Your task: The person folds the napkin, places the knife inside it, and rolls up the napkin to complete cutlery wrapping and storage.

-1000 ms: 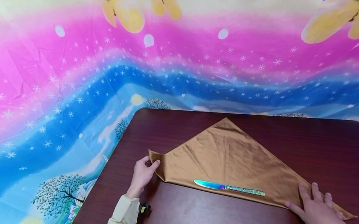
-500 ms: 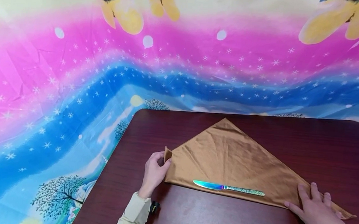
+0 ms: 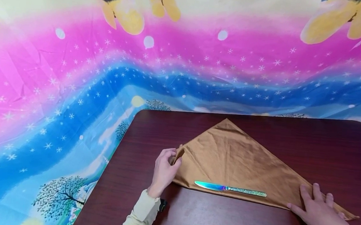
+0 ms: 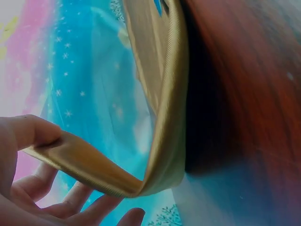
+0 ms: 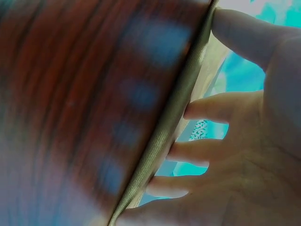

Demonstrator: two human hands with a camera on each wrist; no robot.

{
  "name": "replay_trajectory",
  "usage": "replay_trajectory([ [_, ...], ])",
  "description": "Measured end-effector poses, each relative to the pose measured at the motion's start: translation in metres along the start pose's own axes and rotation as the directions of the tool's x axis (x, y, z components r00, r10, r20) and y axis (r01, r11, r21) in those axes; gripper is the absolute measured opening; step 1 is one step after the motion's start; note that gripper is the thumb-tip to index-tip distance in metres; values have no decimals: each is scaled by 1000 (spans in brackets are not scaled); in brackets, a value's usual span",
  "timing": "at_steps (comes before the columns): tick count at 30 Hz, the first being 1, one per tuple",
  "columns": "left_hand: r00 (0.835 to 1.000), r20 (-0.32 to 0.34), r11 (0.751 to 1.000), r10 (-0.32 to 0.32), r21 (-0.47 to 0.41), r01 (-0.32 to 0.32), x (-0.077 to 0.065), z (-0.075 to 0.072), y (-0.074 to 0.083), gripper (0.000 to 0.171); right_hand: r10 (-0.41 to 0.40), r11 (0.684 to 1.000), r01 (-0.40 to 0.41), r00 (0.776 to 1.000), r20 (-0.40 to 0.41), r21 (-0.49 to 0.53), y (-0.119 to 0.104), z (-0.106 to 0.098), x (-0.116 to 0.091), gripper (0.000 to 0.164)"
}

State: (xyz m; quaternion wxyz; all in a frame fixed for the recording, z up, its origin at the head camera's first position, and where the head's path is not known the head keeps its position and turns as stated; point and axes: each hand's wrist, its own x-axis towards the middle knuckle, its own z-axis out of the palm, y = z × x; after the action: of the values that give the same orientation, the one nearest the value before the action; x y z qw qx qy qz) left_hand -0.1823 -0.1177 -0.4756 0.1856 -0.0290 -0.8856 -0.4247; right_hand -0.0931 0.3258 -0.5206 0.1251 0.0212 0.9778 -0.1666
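A golden-brown cloth napkin (image 3: 228, 155), folded to a triangle, lies on the dark table with its peak pointing away from me. Across its near edge rests a knife (image 3: 230, 188) with a rainbow blade and a patterned handle. My left hand (image 3: 165, 169) pinches the napkin's left corner between thumb and fingers and lifts it; in the left wrist view the raised cloth (image 4: 99, 165) bends up in a loop from the table. Spread fingers of my right hand (image 3: 322, 212) press flat on the napkin near its right corner.
The reddish-brown table (image 3: 222, 221) has rounded far corners and a glossy patch of light near me. Behind and left of it hangs a printed pink and blue backdrop (image 3: 91, 66) with snowflakes and trees.
My left hand has moved to the right and slightly away from me, carrying the napkin's left corner inward so it curls over. The right hand and the knife stay in place.
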Motion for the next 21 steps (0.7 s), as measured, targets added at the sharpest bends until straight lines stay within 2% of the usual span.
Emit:
replay_trajectory([
  [11, 998, 27, 998, 57, -9, -57, 0, 12, 19, 7, 3, 1000, -3, 1000, -10, -2, -1, 1, -2, 97],
  [21, 988, 51, 989, 146, -34, -144, 0, 23, 38, 6, 10, 1000, -10, 1000, 4, 1, 0, 1, -1, 98],
])
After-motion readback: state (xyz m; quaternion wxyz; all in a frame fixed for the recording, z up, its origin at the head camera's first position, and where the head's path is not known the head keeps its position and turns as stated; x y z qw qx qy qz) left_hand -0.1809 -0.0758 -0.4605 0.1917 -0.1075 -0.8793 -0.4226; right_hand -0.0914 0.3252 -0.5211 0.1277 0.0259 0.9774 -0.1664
